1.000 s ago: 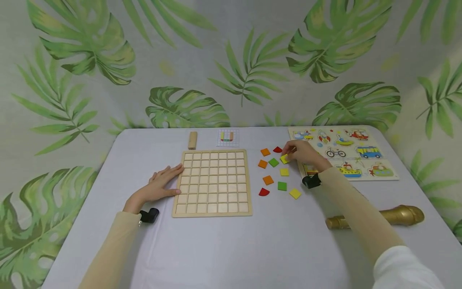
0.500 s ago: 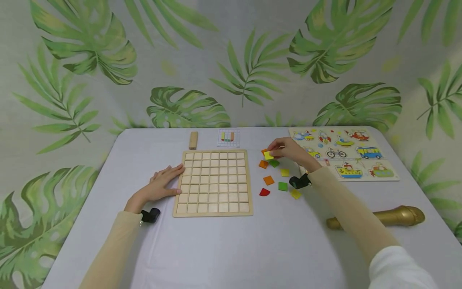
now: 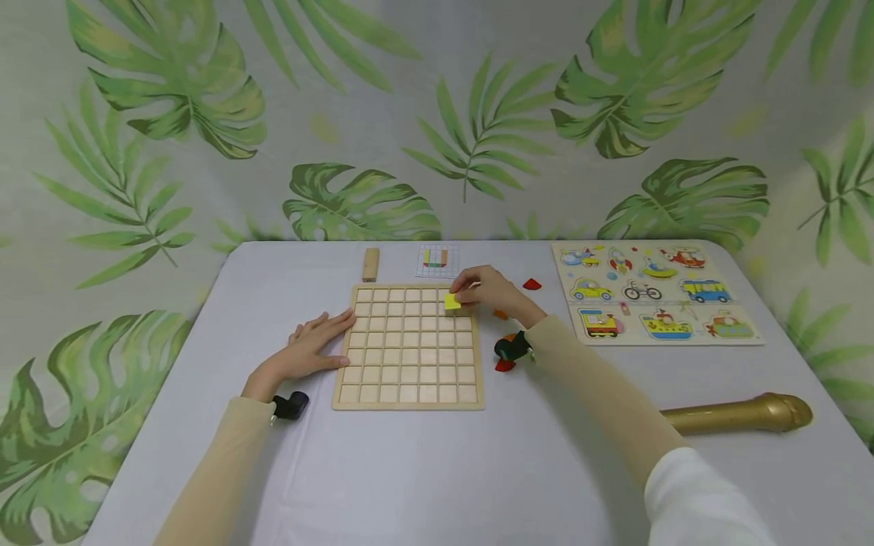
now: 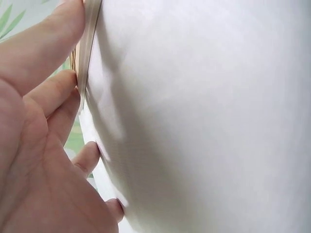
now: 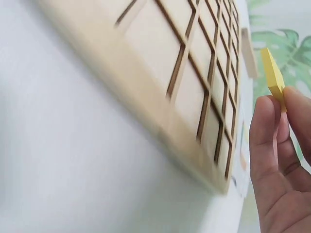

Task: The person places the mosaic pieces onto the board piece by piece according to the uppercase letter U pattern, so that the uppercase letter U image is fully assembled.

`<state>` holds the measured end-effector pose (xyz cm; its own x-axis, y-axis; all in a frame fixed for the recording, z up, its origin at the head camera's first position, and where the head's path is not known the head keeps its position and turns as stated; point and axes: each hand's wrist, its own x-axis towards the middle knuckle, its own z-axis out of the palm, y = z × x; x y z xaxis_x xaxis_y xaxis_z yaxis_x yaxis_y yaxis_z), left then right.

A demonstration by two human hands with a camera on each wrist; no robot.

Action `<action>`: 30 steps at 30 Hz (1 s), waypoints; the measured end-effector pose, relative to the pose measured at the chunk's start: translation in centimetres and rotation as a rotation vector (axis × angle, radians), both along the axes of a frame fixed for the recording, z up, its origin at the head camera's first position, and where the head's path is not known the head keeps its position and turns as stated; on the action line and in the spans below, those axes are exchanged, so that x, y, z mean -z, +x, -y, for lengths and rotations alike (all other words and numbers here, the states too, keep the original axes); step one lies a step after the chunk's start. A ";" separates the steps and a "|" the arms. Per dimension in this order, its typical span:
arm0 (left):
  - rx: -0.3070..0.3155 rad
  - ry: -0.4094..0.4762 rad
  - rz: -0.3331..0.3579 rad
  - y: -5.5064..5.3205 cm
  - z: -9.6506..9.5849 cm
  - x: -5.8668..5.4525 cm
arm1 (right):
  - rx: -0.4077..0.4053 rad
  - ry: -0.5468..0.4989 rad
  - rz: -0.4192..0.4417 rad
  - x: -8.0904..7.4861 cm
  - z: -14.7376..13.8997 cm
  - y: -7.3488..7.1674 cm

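Observation:
My right hand [image 3: 490,290] pinches a yellow square tile [image 3: 452,302] between thumb and fingertips, over the upper right cells of a wooden grid board [image 3: 408,406]. In the right wrist view the tile [image 5: 273,73] stands tilted in the fingertips, beside the board's dark-grooved cells. No tiles lie in the grid cells that show. My left hand [image 3: 307,353] rests at the board's left side, fingers extended, with fingertips and thumb at the rim. The left wrist view has fingers of that hand [image 4: 53,145] against the board's edge [image 4: 86,53].
Right of the grid board lie a red quarter-round tile [image 3: 532,284], another red one [image 3: 504,365] and an orange tile [image 3: 501,314]; the right arm hides others. Behind stand a wooden block [image 3: 370,265] and a pattern card [image 3: 432,262]. Farther right are a vehicle puzzle board [image 3: 669,341] and a long gold object [image 3: 744,414].
The right hand has carried the yellow tile left, from the loose tiles beside the puzzle board to over the grid board. The left hand has stayed at the board's edge.

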<state>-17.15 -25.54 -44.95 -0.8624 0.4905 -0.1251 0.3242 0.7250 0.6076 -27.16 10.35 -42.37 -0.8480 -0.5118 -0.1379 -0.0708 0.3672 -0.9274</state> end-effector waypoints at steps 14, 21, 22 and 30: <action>-0.003 0.014 0.005 0.1 0.0 0.1 | 0.020 -0.027 -0.001 0.8 8.6 0.6; -0.007 0.008 -0.004 -0.1 -0.1 0.3 | 0.070 0.002 -0.031 1.2 11.5 0.6; -0.008 0.010 -0.001 -0.1 -0.1 0.3 | 0.073 0.014 -0.040 1.3 11.8 0.6; -0.018 0.007 0.023 -0.1 -0.1 0.1 | 0.074 0.148 -0.177 1.5 13.6 1.1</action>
